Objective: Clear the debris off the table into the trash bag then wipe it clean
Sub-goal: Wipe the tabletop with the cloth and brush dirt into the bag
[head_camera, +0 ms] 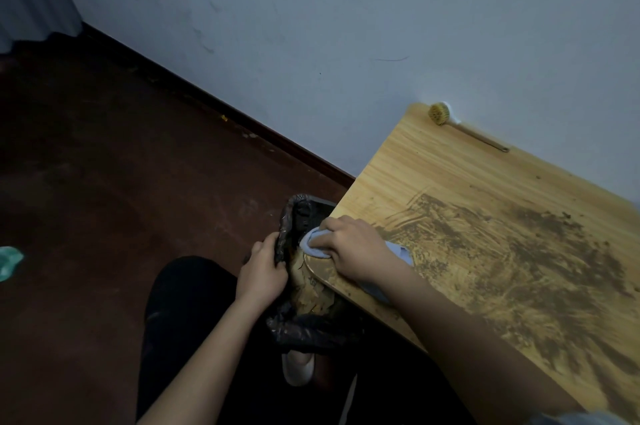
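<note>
Right hand [353,248] sits on the near-left corner of the table [446,161], fingers curled round a bunched light-blue cloth [313,244] & pressing it onto the wood right at the rounded edge; more of the cloth trails back under the wrist along the table's near edge. Left hand [263,272] is just off that same corner, fingers & thumb pinching the rim of the black trash bag [311,327], holding it up against the table edge. Bag mouth gapes directly below the corner, w/ yellowish-brown debris [311,296] lying inside, prob. dry leaves or flakes, tho the light's too dim to be sure. Across the table top, to the right of the corner, dark brown dirt [512,251] is spread in wide streaks & specks, w/ swipe marks running toward the cloth. At the table's far edge, up against the pale wall [311,26], a small round-headed brush [441,112] lies w/ its thin handle pointing right. Below the table: person's dark trouser leg [180,313] & a white shoe [298,367] on the dark red-brown floor [104,164]. Well left of the table, a scrap of green stuff [8,260] lies on the floor at the frame's edge.
</note>
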The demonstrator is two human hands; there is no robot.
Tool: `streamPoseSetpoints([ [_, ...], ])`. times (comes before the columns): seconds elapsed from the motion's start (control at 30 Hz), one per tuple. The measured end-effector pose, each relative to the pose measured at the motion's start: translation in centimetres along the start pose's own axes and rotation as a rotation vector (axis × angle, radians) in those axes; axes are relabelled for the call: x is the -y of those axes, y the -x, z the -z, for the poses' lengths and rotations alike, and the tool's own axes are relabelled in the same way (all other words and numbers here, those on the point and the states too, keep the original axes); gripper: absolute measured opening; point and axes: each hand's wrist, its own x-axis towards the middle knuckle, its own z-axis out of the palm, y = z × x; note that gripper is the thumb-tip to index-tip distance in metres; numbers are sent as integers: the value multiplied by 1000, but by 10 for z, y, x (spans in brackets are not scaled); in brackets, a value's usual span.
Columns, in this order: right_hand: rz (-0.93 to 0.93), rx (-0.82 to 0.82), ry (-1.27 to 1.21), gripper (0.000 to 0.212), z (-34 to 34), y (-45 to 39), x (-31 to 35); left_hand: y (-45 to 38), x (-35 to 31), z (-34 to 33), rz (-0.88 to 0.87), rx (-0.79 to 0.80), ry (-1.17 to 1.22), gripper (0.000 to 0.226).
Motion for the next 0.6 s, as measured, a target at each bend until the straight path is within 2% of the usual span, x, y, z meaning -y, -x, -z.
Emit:
streamPoseSetpoints([
  [0.13, 88, 25, -61, 37, 0, 12, -3, -1, 2, -1, 4, 1, 1, 52],
  [0.33, -5, -61, -47, 35, 2, 11, -4, 0, 2, -5, -3, 13, 1, 52],
  [0.6, 95, -11, -71, 35, 2, 21, -6, -1, 1, -3, -8, 6, 0, 52],
])
